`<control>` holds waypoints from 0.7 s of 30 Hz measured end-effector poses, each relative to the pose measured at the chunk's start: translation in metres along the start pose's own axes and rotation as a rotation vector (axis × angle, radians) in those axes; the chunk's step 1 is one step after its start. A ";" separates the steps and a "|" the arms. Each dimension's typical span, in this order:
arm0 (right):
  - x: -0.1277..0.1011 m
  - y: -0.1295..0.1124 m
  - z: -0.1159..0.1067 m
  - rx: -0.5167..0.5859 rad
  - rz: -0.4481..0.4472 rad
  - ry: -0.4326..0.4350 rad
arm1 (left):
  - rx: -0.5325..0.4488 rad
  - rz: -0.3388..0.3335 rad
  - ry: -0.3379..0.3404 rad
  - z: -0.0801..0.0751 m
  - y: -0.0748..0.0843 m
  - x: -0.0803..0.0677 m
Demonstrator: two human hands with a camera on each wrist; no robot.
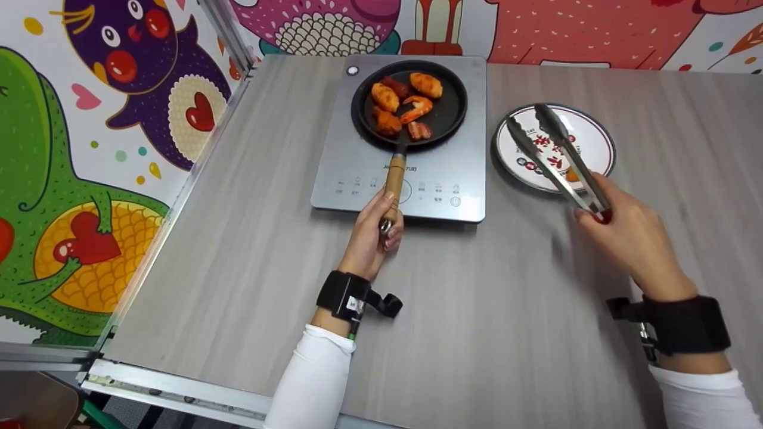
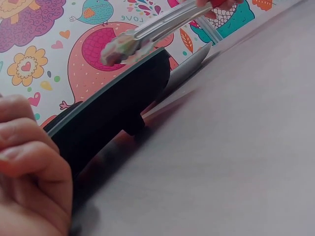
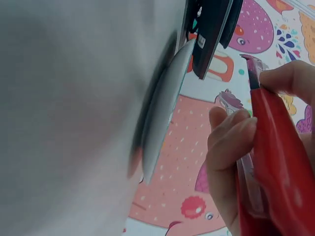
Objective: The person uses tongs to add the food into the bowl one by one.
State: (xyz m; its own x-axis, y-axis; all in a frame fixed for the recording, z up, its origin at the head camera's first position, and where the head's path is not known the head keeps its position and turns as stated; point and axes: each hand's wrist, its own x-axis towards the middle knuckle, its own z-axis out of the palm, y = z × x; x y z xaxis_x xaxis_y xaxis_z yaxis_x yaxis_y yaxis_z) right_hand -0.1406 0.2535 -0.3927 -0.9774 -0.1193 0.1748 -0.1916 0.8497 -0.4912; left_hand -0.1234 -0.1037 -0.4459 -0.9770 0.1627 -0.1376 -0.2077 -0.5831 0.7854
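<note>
A grey wood-grain table (image 1: 250,250) stands against walls (image 1: 89,149) covered in colourful cartoon animals.

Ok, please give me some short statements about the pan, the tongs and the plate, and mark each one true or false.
1. The left hand grips the wooden handle of the round black frying pan. True.
2. The right hand holds a wooden spatula. False: it holds metal tongs with red grips.
3. The pan stands on the grey induction cooktop. True.
4. The tongs are open above the round white patterned plate. True.
5. The pan is empty. False: it holds orange-brown food pieces.
</note>
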 end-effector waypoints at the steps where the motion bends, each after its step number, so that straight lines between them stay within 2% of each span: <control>1: -0.002 0.002 -0.001 -0.004 0.006 0.001 | -0.005 -0.004 0.001 0.000 0.000 0.000; 12: -0.013 0.022 -0.009 -0.033 0.036 0.015 | -0.003 -0.001 -0.011 -0.001 0.000 -0.001; 21: -0.018 0.032 -0.010 -0.059 0.073 -0.028 | 0.004 -0.003 -0.005 0.000 0.000 0.000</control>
State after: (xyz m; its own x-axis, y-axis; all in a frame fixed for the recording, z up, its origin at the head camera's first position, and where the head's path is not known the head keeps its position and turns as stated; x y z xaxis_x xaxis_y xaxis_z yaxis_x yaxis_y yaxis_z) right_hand -0.1285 0.2885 -0.4029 -0.9908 -0.0699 0.1158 -0.1151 0.8853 -0.4506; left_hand -0.1234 -0.1038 -0.4456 -0.9761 0.1686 -0.1371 -0.2106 -0.5793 0.7875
